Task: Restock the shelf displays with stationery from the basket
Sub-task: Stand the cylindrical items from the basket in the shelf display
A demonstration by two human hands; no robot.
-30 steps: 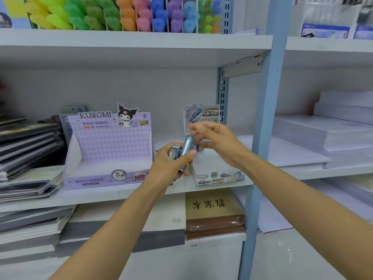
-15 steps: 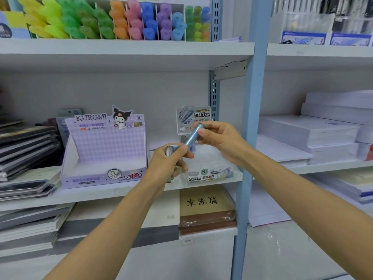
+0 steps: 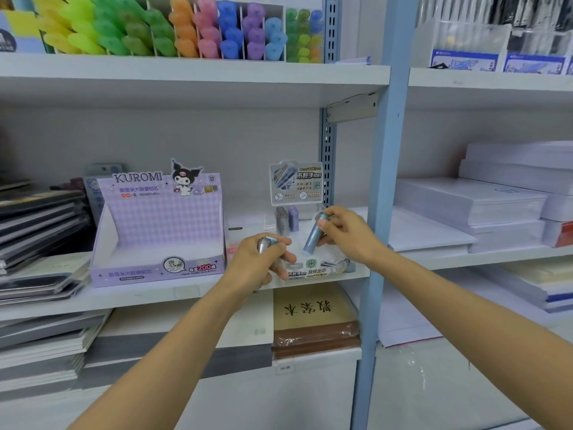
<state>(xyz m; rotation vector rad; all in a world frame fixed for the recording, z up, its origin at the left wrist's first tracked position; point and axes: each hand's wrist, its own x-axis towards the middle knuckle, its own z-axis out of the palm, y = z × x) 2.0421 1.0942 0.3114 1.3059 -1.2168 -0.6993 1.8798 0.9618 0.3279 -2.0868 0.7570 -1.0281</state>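
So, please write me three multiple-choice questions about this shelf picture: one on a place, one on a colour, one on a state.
1. Where does the purple box stand?
A. top shelf
B. middle shelf
C. floor

2. What colour is the tube in the right hand?
A. red
B. yellow
C. blue

3. What is the left hand doing?
A. gripping tubes
B. lying flat and empty
C. pointing upward

Answers: 1 B, its base rests on that shelf. 2 C, its body shows blue. 3 A, the fingers curl round the tube ends.
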